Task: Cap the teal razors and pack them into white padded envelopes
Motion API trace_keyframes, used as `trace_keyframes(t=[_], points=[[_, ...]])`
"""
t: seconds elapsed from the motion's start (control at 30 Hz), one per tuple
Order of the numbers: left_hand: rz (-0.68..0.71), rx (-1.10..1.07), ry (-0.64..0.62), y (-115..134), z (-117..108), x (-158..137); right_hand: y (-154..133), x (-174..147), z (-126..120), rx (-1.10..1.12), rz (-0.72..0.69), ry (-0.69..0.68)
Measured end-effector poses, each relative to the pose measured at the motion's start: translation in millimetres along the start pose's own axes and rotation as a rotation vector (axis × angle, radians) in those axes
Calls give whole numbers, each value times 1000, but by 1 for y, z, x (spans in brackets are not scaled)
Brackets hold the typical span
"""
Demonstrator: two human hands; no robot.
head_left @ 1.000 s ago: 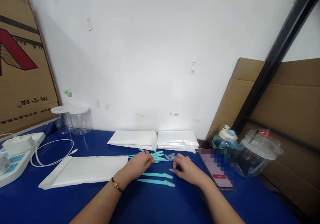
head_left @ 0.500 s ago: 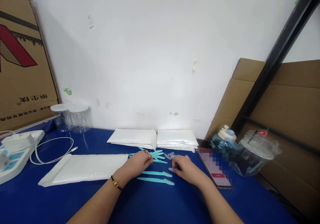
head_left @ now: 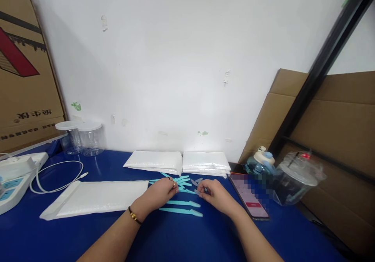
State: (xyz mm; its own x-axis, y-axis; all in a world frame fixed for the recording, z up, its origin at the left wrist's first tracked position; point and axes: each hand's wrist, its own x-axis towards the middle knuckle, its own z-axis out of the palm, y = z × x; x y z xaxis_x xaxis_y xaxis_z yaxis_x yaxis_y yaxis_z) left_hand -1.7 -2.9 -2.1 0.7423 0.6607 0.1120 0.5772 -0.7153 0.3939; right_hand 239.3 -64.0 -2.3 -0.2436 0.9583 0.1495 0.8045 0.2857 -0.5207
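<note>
My left hand (head_left: 162,191) is closed, thumb and fingers pinching the handle of a teal eyebrow razor (head_left: 186,191) whose blade end points right. Facing it, my right hand (head_left: 216,195) pinches a small translucent blade cap (head_left: 197,192) right at the razor's tip; whether the cap sits around the blade I cannot tell. Nearer to me lie two teal eyebrow razors side by side, the closest razor (head_left: 181,212) with its blade end to the right. Behind my left hand is a loose pile of teal razors (head_left: 183,180). More translucent caps (head_left: 197,181) lie just beyond my right fingertips.
A white padded mailer (head_left: 99,197) lies flat on the left, with a charging cable (head_left: 61,189) and power strip (head_left: 17,184) beyond. Two stacks of white mailers (head_left: 155,161) stand against the wall. On the right are a phone (head_left: 247,195) and a lidded plastic cup (head_left: 295,180).
My right hand has lifted slightly and moved left with the cap, up to the tip of the razor. My left hand holds its place. The view has shifted a little.
</note>
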Motion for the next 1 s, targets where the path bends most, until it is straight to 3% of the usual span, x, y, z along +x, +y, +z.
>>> trace_keyframes(t=[0.4, 0.6, 0.8, 0.9, 1.0], points=[[74, -15, 13, 5, 12, 2, -11, -3, 2, -42, 2, -28], [41, 1, -3, 12, 24, 4, -11, -4, 4, -33, -11, -48], [-49, -11, 61, 1, 4, -2, 3, -7, -5, 130, 38, -148], [-162, 119, 61, -13, -9, -4, 17, -7, -12, 91, 80, -49], [-190, 192, 27, -24, -12, -3, 29, -4, -12, -87, 127, 100]])
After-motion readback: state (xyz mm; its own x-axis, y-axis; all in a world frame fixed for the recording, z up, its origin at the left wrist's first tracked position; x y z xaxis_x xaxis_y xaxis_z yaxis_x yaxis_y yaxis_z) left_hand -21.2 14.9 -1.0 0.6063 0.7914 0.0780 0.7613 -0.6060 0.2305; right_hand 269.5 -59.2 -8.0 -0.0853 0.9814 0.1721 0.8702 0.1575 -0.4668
